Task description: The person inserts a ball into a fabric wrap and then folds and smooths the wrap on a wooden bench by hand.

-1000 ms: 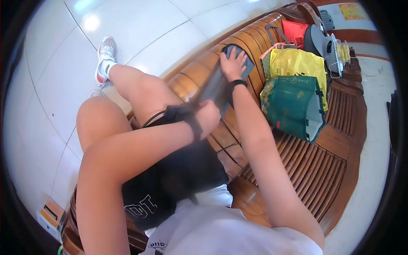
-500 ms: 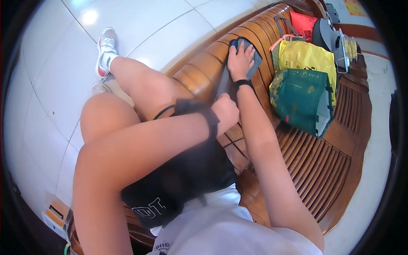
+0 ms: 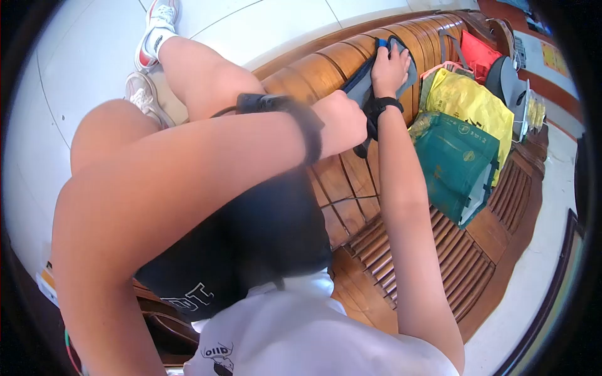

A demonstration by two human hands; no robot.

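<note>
A grey-blue cloth item with dark edges [image 3: 359, 88] lies on the wooden bench. My right hand [image 3: 390, 70] rests on its far end, fingers spread over the cloth. Close to my right wrist, my left hand [image 3: 342, 122] is closed in a fist at the item's near end; what its fingers pinch is hidden. A black end of something [image 3: 362, 149] pokes out below that fist. Both wrists wear black bands, and a small dark box with a cable [image 3: 251, 103] sits by the left wristband.
On the bench [image 3: 439, 257] to the right stand a green bag [image 3: 454, 163], a yellow bag [image 3: 470, 103] and a red bag [image 3: 480, 56], with a grey round object [image 3: 503, 78] behind. My bare legs and shoes [image 3: 145, 100] are at the left over white floor tiles.
The view has shifted, so the bench and bags appear lower and further right. My left fist has come closer to my right wrist. My right hand stays on the cloth item.
</note>
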